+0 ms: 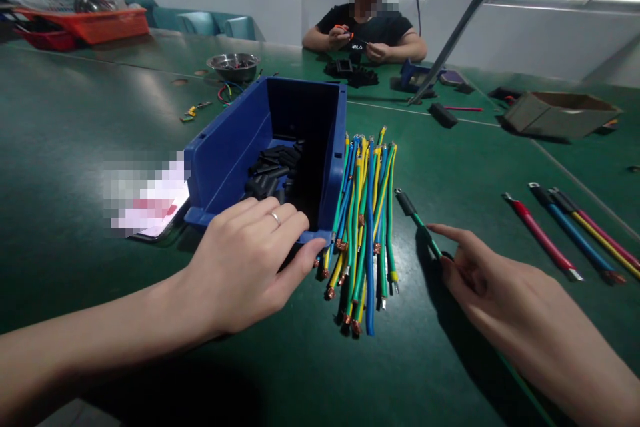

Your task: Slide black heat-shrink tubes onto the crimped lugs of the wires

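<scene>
My left hand (255,247) lies over the front edge of a blue bin (220,167), its fingertips hidden behind the rim and its thumb outside. Short black sleeves (275,170) lie in the bin. My right hand (480,280) pinches a green wire (425,233) between thumb and fingers; the wire's far end has a black sleeve (406,203) and a metal lug. Between my hands, right beside the bin, rests a bundle of green, yellow and blue wires (370,213) with metal tips at the far end and mostly bare copper at the near end.
Red, blue and yellow wires (575,230) lie at the right. A phone (160,207) is left of the bin. Farther back are a metal bowl (233,67), a cardboard box (560,117), an orange basket (110,25), a slanted metal pole (465,20) and a seated person (365,33).
</scene>
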`<state>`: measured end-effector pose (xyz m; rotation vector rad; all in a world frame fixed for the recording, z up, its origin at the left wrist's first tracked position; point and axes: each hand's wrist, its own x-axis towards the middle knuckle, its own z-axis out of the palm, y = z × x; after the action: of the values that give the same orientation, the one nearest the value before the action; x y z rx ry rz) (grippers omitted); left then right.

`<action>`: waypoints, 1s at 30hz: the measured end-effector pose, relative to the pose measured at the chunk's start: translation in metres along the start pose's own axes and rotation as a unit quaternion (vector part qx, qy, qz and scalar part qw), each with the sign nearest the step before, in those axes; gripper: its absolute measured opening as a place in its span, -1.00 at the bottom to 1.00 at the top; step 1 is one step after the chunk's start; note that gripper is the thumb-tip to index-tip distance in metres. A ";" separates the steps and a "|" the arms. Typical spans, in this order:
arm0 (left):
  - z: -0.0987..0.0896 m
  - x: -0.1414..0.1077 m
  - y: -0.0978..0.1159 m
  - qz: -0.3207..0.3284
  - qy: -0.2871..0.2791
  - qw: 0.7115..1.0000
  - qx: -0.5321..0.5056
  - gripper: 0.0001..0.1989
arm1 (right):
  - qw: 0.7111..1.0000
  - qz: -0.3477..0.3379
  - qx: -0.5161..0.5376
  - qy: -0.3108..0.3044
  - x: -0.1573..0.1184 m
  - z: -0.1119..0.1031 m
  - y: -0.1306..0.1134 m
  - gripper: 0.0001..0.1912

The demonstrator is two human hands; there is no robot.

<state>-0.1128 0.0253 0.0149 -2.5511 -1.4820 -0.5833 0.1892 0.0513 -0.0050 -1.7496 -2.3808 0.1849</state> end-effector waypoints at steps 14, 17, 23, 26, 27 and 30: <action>-0.001 -0.001 0.002 0.006 -0.003 1.000 0.007 -0.68 | 0.995 -0.015 -0.065 0.068 -0.001 0.010 -0.018 -0.66; 0.000 -0.001 0.002 0.007 0.000 1.000 0.009 -0.68 | 0.996 -0.016 -0.063 0.065 -0.003 0.011 -0.020 -0.67; 0.000 0.002 0.002 0.005 -0.002 1.000 0.009 -0.69 | 0.990 0.035 -0.109 0.081 -0.006 0.012 -0.018 -0.62; 0.000 0.001 0.002 0.004 -0.001 1.000 0.008 -0.69 | 0.988 0.020 -0.124 0.086 -0.006 0.010 -0.014 -0.57; 0.000 0.001 0.002 0.005 0.000 1.000 0.008 -0.68 | 0.988 0.017 -0.132 0.082 -0.006 0.010 -0.013 -0.56; 0.000 0.000 0.002 0.005 0.002 1.000 0.005 -0.67 | 0.987 0.018 -0.140 0.074 -0.005 0.009 -0.007 -0.54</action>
<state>-0.1111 0.0244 0.0153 -2.5462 -1.4667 -0.5772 0.1818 0.0442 -0.0124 -1.8483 -2.3595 -0.2790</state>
